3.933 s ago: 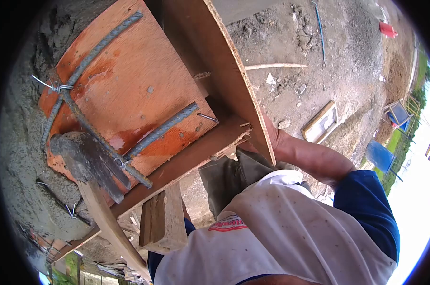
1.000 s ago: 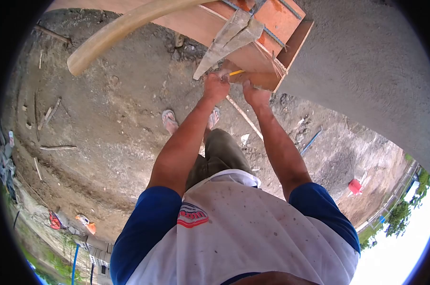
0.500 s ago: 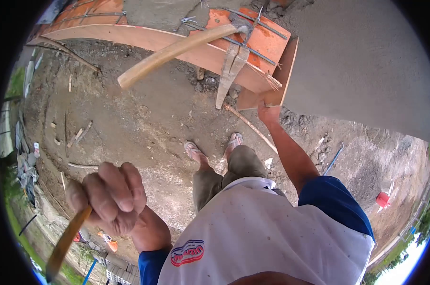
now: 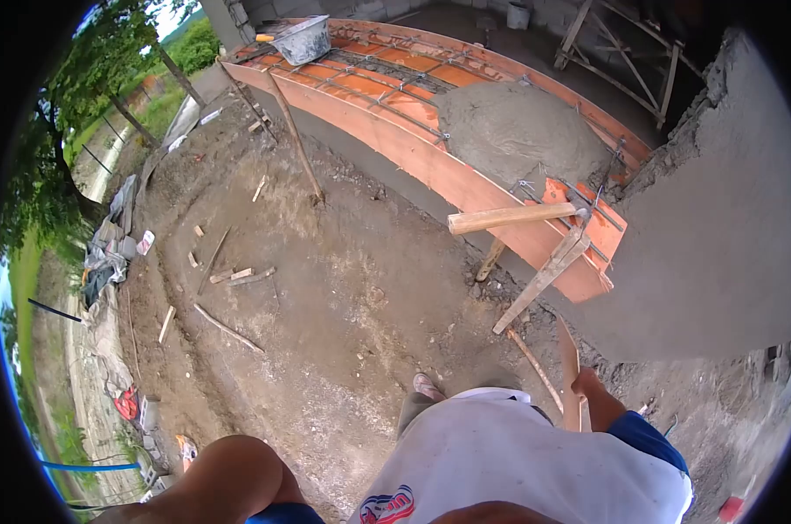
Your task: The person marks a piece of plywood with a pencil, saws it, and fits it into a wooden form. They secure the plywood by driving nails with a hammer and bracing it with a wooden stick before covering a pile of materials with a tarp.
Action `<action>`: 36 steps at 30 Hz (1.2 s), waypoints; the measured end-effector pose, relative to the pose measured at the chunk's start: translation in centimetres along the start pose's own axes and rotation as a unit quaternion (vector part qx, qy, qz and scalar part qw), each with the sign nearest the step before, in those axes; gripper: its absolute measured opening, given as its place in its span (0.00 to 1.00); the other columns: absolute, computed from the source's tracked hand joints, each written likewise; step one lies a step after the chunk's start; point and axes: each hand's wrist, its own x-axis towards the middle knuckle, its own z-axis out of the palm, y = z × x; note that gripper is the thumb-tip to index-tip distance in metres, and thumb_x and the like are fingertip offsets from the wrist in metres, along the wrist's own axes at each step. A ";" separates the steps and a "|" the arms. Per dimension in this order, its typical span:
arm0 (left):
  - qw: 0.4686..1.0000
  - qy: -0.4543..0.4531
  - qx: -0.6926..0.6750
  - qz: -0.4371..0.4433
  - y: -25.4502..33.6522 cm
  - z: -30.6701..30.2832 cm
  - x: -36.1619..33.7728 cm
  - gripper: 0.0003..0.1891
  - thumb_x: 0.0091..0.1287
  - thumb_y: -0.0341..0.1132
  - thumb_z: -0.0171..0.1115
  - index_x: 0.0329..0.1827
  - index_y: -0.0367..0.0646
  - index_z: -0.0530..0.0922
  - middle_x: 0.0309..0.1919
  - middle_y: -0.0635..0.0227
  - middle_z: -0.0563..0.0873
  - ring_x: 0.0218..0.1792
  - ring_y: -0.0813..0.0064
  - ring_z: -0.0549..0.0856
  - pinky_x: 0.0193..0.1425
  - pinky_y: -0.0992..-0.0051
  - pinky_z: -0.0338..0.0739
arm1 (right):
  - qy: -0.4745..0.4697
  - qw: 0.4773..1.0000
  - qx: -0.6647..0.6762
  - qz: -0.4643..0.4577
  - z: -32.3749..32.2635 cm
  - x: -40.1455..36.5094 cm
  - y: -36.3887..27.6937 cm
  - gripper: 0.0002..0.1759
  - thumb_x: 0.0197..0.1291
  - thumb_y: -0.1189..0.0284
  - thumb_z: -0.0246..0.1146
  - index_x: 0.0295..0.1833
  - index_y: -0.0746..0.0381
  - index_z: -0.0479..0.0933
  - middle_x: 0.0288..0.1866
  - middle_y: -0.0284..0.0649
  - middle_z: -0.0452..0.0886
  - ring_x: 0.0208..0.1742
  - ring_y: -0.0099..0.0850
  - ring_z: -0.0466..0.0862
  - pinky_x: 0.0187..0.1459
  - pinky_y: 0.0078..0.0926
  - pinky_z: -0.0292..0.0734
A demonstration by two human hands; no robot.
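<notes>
My right hand [image 4: 585, 381] is closed on a thin wooden board [image 4: 570, 371] at the lower right, beside my body. My left arm is bent at the lower left, and its hand is not clearly visible. A hammer [image 4: 513, 217] with a pale wooden handle rests near the end of the long wooden form [image 4: 386, 118], at the top of an upright wooden prop [image 4: 544, 278]. Inside the form, wet concrete [image 4: 522, 131] lies over orange panels and steel bars.
A grey tub [image 4: 301, 42] stands on the form's far end. Sticks [image 4: 227, 328] and wood scraps lie on the dirt ground [image 4: 325, 297]. A wooden trestle [image 4: 627, 57] stands beyond the form, and a grey wall surface [image 4: 718, 236] rises at the right.
The view has swung left and up, showing more of the form. My right hand has drawn the board away from the form's end. My left hand and its pencil-like stick have left clear view.
</notes>
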 end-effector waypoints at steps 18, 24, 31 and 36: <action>0.513 -0.187 0.312 -0.777 4.6 -26.5 -26.0 0.10 0.66 0.34 0.67 0.40 0.35 0.80 0.27 0.68 0.83 0.28 0.81 0.78 0.32 0.77 0.73 | 0.099 0.934 -0.053 -0.339 -3.6 4.8 -45.8 0.26 0.47 0.63 0.68 0.47 0.73 0.78 0.48 0.64 0.80 0.54 0.59 0.79 0.57 0.48 0.75; 0.397 -0.140 0.341 -0.841 -1.2 -34.7 -29.0 0.09 0.63 0.32 0.65 0.41 0.36 0.80 0.26 0.57 0.83 0.28 0.70 0.81 0.36 0.70 0.76 | 0.136 0.840 -0.008 -0.525 -8.1 8.4 -71.7 0.23 0.53 0.59 0.66 0.42 0.69 0.82 0.42 0.62 0.82 0.48 0.58 0.82 0.50 0.50 0.77; 0.300 -0.163 0.414 -0.844 -4.9 -45.5 -40.6 0.10 0.59 0.32 0.67 0.42 0.37 0.82 0.30 0.54 0.86 0.33 0.64 0.87 0.39 0.68 0.79 | 0.087 0.707 0.292 -0.638 -23.9 -4.0 -98.0 0.17 0.58 0.60 0.66 0.36 0.67 0.83 0.27 0.41 0.84 0.28 0.27 0.79 0.32 0.31 0.74; 0.257 -0.057 0.361 -0.895 -5.6 -51.3 -47.9 0.09 0.58 0.33 0.67 0.38 0.37 0.84 0.30 0.54 0.87 0.33 0.66 0.87 0.41 0.69 0.80 | -0.095 0.582 0.490 -0.642 -26.4 -5.3 -113.6 0.13 0.62 0.68 0.66 0.43 0.68 0.80 0.36 0.33 0.84 0.32 0.22 0.78 0.35 0.25 0.75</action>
